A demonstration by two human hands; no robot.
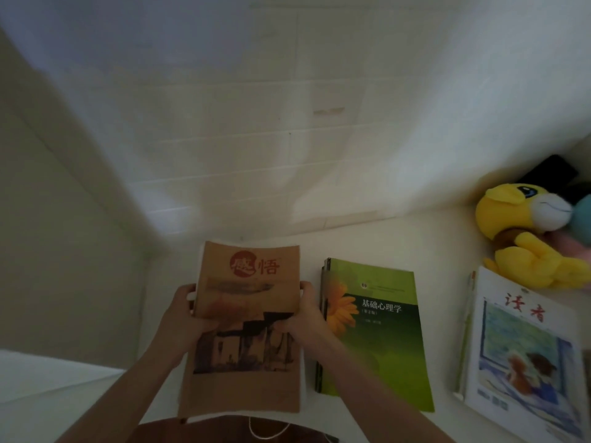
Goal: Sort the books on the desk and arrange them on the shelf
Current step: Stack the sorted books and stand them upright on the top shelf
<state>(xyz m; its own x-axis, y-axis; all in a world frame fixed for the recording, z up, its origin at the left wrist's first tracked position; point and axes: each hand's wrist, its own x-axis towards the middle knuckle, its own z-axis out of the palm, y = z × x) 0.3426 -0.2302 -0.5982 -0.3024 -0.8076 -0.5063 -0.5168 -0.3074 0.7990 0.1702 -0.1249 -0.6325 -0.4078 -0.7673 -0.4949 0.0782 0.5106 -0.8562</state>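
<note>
A brown book (246, 314) with a red seal and an ink painting on its cover is held over the white desk (441, 238). My left hand (184, 314) grips its left edge, thumb on the cover. My right hand (303, 318) grips its right edge the same way. To the right lies a green book (380, 340) with an orange flower, on top of another book. Further right a white magazine (524, 362) with a painted window scene lies on a small stack. No shelf is in view.
A yellow plush toy (527, 231) sits at the back right of the desk, with a dark object and pastel plush behind it. A white tiled wall (256, 139) rises behind the desk. A pale panel (57, 251) stands at the left.
</note>
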